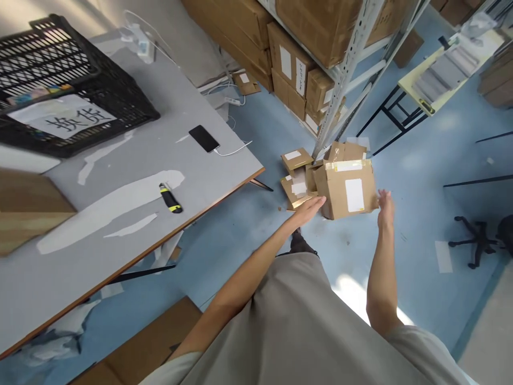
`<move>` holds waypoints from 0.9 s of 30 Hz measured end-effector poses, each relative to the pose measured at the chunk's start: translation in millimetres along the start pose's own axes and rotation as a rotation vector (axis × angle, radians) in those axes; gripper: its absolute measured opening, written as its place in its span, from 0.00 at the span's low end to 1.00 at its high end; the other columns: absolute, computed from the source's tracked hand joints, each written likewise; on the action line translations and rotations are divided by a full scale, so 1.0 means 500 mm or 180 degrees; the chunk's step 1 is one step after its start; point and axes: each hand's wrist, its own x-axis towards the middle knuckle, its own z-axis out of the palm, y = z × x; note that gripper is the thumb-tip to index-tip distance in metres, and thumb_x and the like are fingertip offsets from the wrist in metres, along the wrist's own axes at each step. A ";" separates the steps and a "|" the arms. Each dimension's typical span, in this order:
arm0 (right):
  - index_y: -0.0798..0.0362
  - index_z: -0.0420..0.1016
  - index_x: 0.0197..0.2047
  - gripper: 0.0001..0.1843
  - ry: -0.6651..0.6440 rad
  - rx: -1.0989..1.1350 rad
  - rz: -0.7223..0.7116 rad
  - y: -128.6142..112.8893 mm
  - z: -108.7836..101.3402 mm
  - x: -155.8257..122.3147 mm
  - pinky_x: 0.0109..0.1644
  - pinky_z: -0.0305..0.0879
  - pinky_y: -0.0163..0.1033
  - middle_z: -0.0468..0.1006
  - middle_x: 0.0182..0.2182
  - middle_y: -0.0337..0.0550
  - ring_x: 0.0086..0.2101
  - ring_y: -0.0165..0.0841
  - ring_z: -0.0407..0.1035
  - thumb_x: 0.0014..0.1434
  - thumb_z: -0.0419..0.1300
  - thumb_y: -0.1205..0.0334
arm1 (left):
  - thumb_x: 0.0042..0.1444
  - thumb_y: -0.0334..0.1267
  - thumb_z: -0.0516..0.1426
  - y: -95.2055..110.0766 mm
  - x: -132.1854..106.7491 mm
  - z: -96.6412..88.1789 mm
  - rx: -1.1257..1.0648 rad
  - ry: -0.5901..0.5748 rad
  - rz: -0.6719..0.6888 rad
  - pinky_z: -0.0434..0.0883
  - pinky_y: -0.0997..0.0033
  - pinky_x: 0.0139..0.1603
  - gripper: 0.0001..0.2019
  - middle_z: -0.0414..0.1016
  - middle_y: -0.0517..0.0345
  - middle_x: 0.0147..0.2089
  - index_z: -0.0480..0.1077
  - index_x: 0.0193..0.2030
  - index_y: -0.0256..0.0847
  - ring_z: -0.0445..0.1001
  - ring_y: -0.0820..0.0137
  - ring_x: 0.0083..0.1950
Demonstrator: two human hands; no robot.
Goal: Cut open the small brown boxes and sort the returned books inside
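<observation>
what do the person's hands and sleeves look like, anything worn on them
The left hand and right hand are bare: no gloves or watch show. The short sleeves are plain light grey, part of a grey shirt with no visible markings.

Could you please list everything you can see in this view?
Labelled carton: 1, brown, between the hands
Other cartons: several, brown, beside it, on rack, on worktable, lower left
Worktable: 1, grey, left
Crate: 1, black, on worktable
Phone: 1, black, on worktable
Cutter: 1, black and yellow, on worktable
Power strip: 1, white, worktable's far end
Rack: 1, grey, top centre
Side table: 1, pale yellow, upper right
Chair base: 1, black, right edge
Floor: 1, blue, below
Shirt: 1, grey, bottom centre
Left hand: 1, bare, carton's left side
Right hand: 1, bare, carton's right side
</observation>
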 end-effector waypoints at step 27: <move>0.50 0.86 0.58 0.37 -0.3467 -0.0110 -0.0057 -0.075 0.690 -0.480 0.76 0.68 0.59 0.89 0.61 0.58 0.66 0.49 0.80 0.61 0.70 0.28 | 0.55 0.40 0.67 -0.109 -0.464 -0.375 -0.1061 0.2590 0.0429 0.80 0.51 0.68 0.12 0.90 0.48 0.52 0.84 0.47 0.43 0.87 0.56 0.57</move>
